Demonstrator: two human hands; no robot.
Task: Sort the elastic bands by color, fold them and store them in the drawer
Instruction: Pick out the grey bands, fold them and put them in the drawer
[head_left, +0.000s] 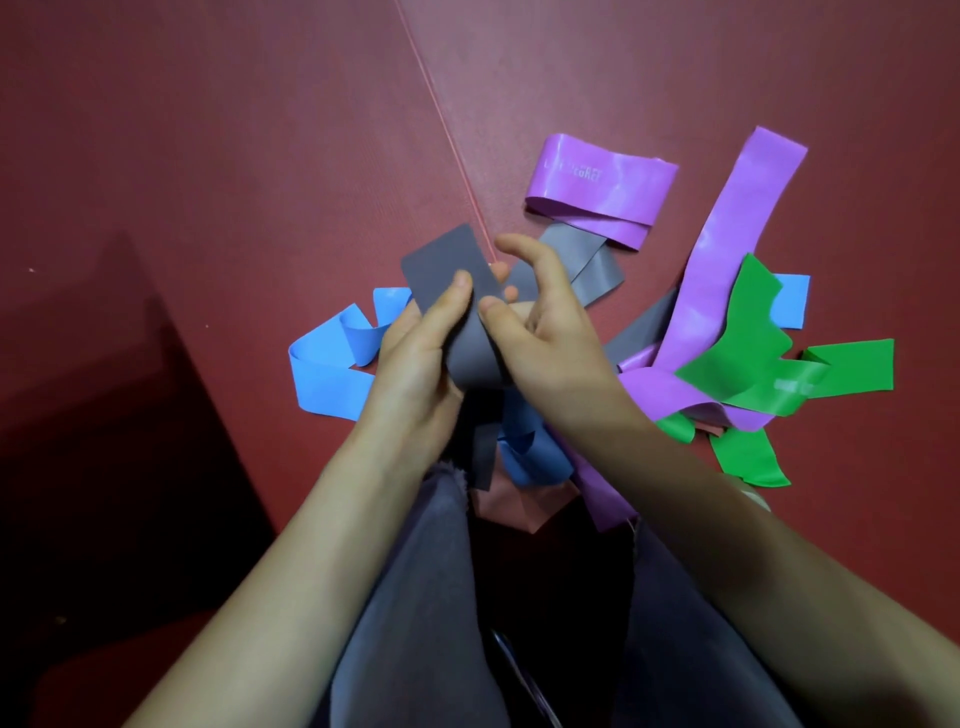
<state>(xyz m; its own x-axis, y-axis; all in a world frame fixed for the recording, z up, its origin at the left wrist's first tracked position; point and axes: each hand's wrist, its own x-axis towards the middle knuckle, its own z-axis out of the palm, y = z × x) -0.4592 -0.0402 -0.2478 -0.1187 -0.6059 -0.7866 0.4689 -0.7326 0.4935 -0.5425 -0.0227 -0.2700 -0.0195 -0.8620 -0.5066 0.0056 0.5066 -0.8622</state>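
Red textured matting (208, 156), crossed by a thin pale seam (441, 119), serves as the work surface; we look down over the person's knees. Both hands are raised above a mixed heap of bands. The left hand (415, 358) wraps its fingers round a grey band (447, 260), thumb pressed flat on the band's face. The right hand (550, 332) pinches the same band from the opposite edge, thumb in front and fingers behind, with the index finger lifted clear. The band curves into a loop between the palms, and one round-cornered end stands up above the left thumb. We judge the step in hand to be the folding of this grey band.

To do it well, we advise bringing the long edges level before the fold is pressed, so that the layers lie flush rather than skewed. The material looks thin and smooth, and we expect it to spring open if the pinch slackens. A dark grey strip below the hands may be the band's tail; we cannot tell.

On the mat lie a second grey band (587, 265), blue bands (322, 374), purple bands (597, 182), green bands (748, 343) and a pink one (514, 504), overlapping and unsorted. No drawer is in view.
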